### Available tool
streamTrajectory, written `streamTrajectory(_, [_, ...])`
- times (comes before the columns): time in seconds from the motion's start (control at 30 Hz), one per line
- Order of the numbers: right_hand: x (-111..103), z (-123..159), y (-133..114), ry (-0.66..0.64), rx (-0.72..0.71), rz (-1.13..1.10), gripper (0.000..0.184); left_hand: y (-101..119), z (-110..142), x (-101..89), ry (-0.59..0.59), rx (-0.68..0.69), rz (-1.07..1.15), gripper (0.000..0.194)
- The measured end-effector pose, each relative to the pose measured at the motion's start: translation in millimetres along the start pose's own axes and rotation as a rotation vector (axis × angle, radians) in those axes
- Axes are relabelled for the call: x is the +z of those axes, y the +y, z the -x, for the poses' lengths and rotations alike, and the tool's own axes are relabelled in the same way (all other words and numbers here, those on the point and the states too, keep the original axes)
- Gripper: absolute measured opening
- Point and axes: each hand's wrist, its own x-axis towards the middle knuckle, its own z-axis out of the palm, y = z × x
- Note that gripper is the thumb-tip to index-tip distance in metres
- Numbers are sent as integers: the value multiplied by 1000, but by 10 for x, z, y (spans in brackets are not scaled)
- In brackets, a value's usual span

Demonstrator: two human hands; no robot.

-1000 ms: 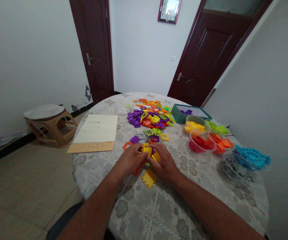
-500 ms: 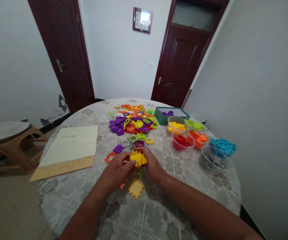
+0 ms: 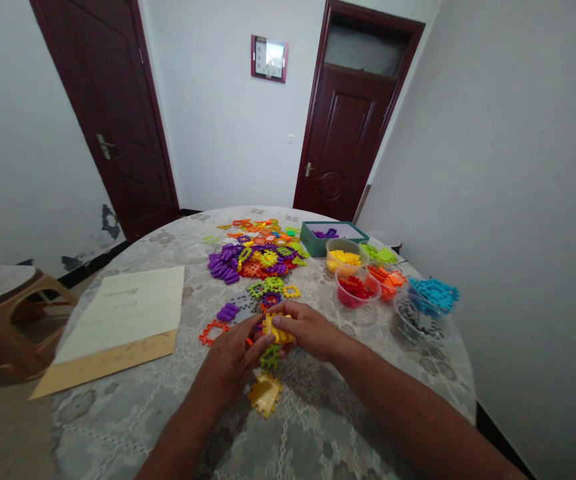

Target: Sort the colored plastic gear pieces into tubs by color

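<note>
Versus a moment earlier, the right hand (image 3: 313,331) has its thumb across the yellow block (image 3: 281,337), clamping it above the counter (image 3: 323,417), while the left hand (image 3: 233,351) seems to pinch its left edge, suggesting a regrip, handling unfinished.

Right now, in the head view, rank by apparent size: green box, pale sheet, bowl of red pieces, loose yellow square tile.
1. Pale sheet
2. Green box and bowl of red pieces: too close to rank, the bowl being nearer
3. Loose yellow square tile
</note>
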Motion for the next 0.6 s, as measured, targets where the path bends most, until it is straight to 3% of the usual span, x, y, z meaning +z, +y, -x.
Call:
streamTrajectory(0.07, [-266, -36, -220, 53, -28, 142, 36, 10, 0, -31, 46, -20, -12, 51])
streamTrajectory(0.17, [-855, -196, -591, 273, -96, 344, 33, 15, 5, -121, 138, -47, -58, 48])
streamTrajectory(0.27, [-1494, -439, -913, 632, 13, 326, 26, -15, 14, -230, 217, -77, -122, 44])
streamTrajectory(0.37, [-1958, -644, -1113, 833, 52, 295, 25, -58, 15, -318, 246, -113, -153, 43])
streamTrajectory(0.47, [-2180, -726, -1181, 924, 53, 275, 32, -80, 6, -389, 251, -142, -166, 43])
streamTrajectory(0.6, [-2256, -691, -1160, 946, -11, 286, 40, -75, 4, -493, 277, -178, -207, 43])
